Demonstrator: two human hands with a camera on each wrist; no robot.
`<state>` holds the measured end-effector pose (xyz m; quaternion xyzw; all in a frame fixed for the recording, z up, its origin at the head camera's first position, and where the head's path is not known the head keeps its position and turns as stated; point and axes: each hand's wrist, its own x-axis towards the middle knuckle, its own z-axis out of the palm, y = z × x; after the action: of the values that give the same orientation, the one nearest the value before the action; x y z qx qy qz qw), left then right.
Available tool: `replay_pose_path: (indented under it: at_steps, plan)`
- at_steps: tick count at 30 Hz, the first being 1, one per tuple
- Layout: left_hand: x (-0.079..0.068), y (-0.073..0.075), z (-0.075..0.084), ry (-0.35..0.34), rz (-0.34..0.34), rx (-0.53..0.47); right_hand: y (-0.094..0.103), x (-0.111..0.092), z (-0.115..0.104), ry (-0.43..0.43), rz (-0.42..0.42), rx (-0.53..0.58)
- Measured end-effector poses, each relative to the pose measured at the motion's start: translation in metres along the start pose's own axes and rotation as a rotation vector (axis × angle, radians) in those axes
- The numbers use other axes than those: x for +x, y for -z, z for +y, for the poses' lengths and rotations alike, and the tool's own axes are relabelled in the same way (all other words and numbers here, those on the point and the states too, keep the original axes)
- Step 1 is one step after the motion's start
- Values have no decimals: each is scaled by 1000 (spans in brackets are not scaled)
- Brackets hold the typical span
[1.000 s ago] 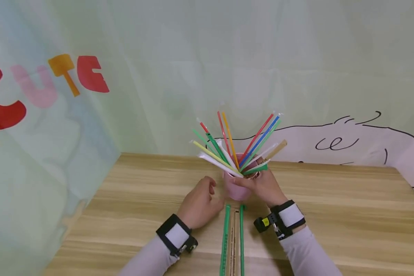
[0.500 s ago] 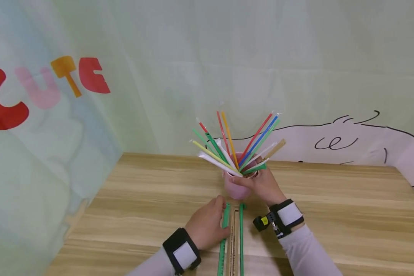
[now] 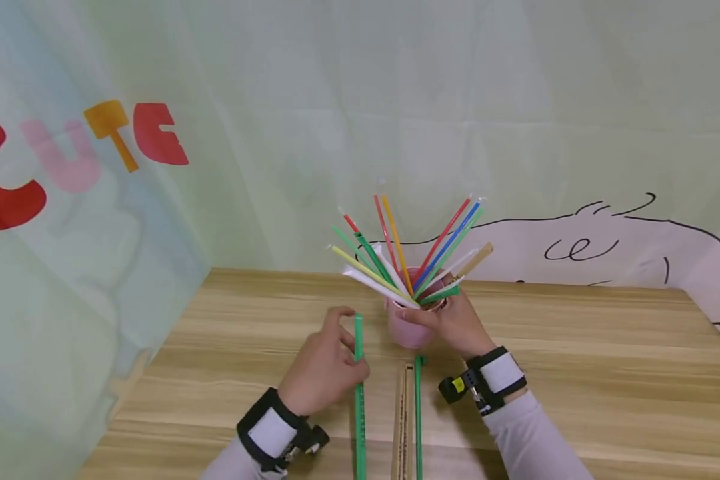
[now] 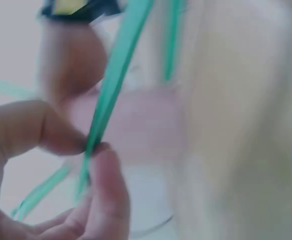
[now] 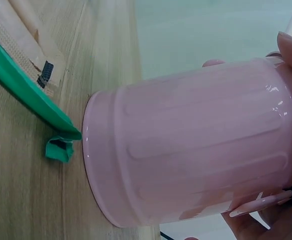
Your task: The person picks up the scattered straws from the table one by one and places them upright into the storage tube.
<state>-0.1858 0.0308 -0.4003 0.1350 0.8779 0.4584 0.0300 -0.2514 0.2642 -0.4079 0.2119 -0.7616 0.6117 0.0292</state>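
Observation:
My left hand pinches a long green paper-wrapped straw between thumb and fingers, left of the pink bucket. The left wrist view shows the same green straw running up slantwise from the fingertips. My right hand grips the bucket near its rim, thumb across the front. Seen from the right wrist, the ribbed bucket stands on the table with a small handle at its side. Red, orange, blue, yellow, green and white straws fan out of it, with a brown-wrapped one at the right.
In front of the bucket, brown paper-wrapped straws lie lengthwise on the wooden table. Beside them lies another green wrapped straw, its crumpled end close to the bucket's base. A printed cloth backdrop hangs behind the table's far edge.
My left hand came down onto the leftmost green wrapped straw, pinched it and drew it leftward away from the row. The right hand stays on the bucket.

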Motion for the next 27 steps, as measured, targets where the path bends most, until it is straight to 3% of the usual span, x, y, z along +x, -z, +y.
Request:
replay_pose_path:
  at_steps: [3,7,11,16,24,27]
  plan:
    - [3,31,0,-6,83,-243,1,0,3,-22,5,0]
    - [6,67,3,-104,189,-533,2,-2,-8,-27,-5,-1]
    - [13,75,7,-185,360,-662,1,-5,-21,4,-10,-1]
    - [27,62,9,-235,476,-639,-1,-7,-30,-16,-5,-4]
    - [34,39,34,-260,538,-448,-4,-6,-29,-27,-5,19]
    - [44,27,27,-241,532,-367,-5,-6,-30,-12,-10,29]
